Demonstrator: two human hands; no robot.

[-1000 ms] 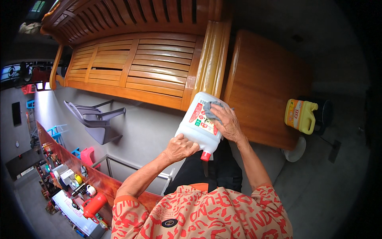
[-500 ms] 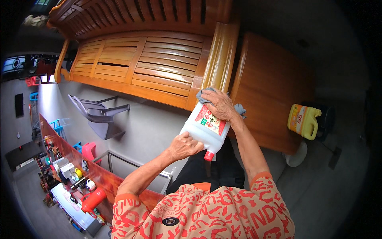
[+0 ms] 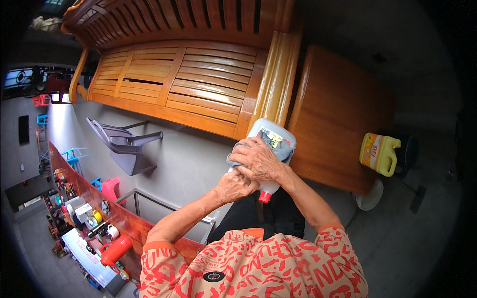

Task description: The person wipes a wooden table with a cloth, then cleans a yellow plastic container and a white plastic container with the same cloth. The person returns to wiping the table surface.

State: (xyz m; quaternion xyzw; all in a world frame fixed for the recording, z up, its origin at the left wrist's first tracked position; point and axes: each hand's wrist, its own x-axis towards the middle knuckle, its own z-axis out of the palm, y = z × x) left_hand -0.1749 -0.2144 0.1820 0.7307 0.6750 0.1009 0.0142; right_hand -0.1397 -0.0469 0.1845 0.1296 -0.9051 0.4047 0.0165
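Observation:
A white plastic jug [image 3: 271, 128] with a red cap and a printed label lies tilted before my body, its cap end toward me. My left hand [image 3: 232, 186] is closed at the jug's near left side, where its handle would be; the fingers' grip is partly covered. Across the jug's middle, my right hand [image 3: 261, 160] presses a grey-blue cloth [image 3: 238, 152] against its surface. Cloth sticks out on both sides of that hand and covers part of the label.
A slatted wooden bench [image 3: 203, 84] stretches along the far side, with a brown wooden table [image 3: 338, 109] to its right. On the right stands a yellow jug [image 3: 380, 153]. A grey plastic chair [image 3: 124, 144] stands left. Lower left, a red thermos [image 3: 116, 251] sits among cluttered items.
My right hand and the cloth have slid from the jug's far end toward me and left, next to my left hand. The jug's far end now shows.

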